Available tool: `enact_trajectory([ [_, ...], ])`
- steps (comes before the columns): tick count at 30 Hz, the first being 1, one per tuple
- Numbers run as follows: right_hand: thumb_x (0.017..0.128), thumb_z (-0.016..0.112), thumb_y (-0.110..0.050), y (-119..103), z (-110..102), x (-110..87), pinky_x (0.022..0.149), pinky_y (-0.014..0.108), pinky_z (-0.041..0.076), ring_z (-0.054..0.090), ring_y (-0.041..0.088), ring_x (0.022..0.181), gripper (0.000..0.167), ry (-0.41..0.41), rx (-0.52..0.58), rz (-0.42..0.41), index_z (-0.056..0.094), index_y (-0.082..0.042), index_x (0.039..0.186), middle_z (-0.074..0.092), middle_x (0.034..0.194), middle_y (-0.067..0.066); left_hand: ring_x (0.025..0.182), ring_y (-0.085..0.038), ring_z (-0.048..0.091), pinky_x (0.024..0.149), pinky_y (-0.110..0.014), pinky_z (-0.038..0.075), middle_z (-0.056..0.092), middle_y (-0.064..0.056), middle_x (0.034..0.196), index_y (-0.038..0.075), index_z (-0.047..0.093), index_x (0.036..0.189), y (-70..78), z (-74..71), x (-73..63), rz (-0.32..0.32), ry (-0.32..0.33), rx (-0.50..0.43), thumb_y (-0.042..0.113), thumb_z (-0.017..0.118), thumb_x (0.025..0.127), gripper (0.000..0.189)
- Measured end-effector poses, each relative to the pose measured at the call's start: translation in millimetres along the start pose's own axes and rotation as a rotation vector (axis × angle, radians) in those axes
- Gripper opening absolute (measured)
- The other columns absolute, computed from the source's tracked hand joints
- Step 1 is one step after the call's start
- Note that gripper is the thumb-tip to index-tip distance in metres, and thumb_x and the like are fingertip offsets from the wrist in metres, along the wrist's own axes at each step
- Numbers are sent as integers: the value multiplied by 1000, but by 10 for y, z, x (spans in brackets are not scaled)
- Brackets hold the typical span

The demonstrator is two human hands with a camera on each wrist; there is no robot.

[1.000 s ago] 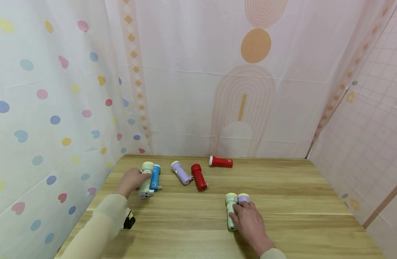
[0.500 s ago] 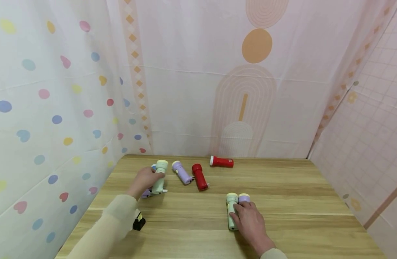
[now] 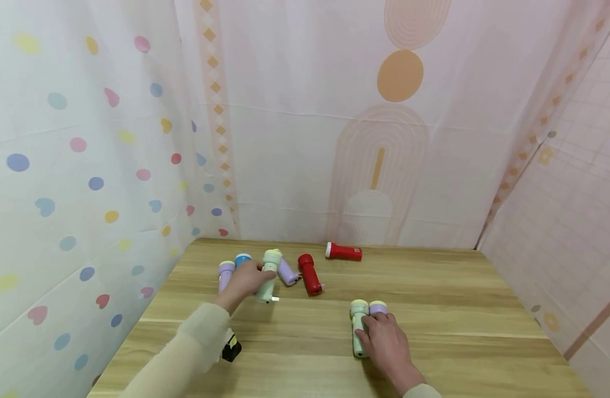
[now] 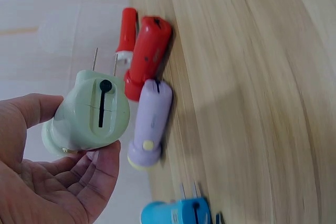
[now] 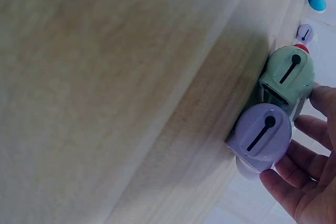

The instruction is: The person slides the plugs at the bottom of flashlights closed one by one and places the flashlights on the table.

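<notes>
My left hand [image 3: 246,283] grips a pale green flashlight [image 3: 269,276], held above the table with its thumb on one side and fingers on the other. In the left wrist view, the two metal plug prongs on the flashlight [image 4: 86,114] are out. My right hand [image 3: 386,345] lies over two flashlights side by side, a green one [image 3: 358,331] and a purple one [image 3: 378,307]. From the right wrist view, its thumb touches the green flashlight [image 5: 289,72] and its fingers curl against the purple flashlight [image 5: 262,135].
Behind the lifted flashlight lies another purple flashlight [image 3: 287,273]. Beside it are two red flashlights, one [image 3: 311,276] angled and one [image 3: 345,252] near the back curtain. A purple flashlight [image 3: 226,273] and a blue flashlight [image 3: 242,258] sit at the left, partly hidden by the left hand.
My left hand has carried the pale green flashlight to the right, away from the blue and purple ones at the left. The right hand keeps its place on its two flashlights.
</notes>
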State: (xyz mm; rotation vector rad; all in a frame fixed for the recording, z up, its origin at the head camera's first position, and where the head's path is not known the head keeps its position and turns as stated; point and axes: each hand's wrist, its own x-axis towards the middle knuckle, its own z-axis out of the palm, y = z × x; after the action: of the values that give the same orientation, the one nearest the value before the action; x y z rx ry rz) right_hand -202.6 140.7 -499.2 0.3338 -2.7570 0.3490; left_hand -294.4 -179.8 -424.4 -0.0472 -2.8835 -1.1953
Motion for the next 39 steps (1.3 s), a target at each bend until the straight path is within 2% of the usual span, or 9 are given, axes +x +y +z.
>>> enact_trajectory([
  [11, 83, 79, -27, -1, -16, 6, 68, 45, 53, 57, 30, 88, 26, 19, 16, -5, 72, -6, 98, 65, 100, 12, 74, -20, 55, 60, -31, 48, 62, -8, 88, 0, 62, 94, 187, 234, -25, -16, -41, 42, 29, 71, 89, 30],
  [25, 81, 81, -25, -18, -40, 29, 68, 48, 53, 61, 33, 91, 30, 105, 46, -42, 72, -7, 104, 65, 102, 13, 78, -21, 57, 64, -34, 50, 63, -7, 89, 1, 62, 100, 327, 441, -84, -32, -92, 8, 33, 71, 89, 34],
  [33, 85, 79, -31, -61, -42, 81, 78, 49, 53, 61, 32, 100, 39, 53, 105, 1, 70, -6, 113, 66, 105, 13, 77, -20, 56, 63, -33, 50, 61, -6, 88, 3, 63, 98, 431, 532, -144, -41, -116, -61, 35, 72, 90, 34],
  [39, 87, 76, -32, -99, -10, 103, 78, 48, 53, 61, 31, 101, 42, 40, 176, 31, 68, -6, 118, 67, 107, 12, 75, -20, 55, 60, -31, 49, 60, -6, 86, 5, 61, 95, 498, 591, -176, -24, -115, -84, 34, 73, 89, 32],
])
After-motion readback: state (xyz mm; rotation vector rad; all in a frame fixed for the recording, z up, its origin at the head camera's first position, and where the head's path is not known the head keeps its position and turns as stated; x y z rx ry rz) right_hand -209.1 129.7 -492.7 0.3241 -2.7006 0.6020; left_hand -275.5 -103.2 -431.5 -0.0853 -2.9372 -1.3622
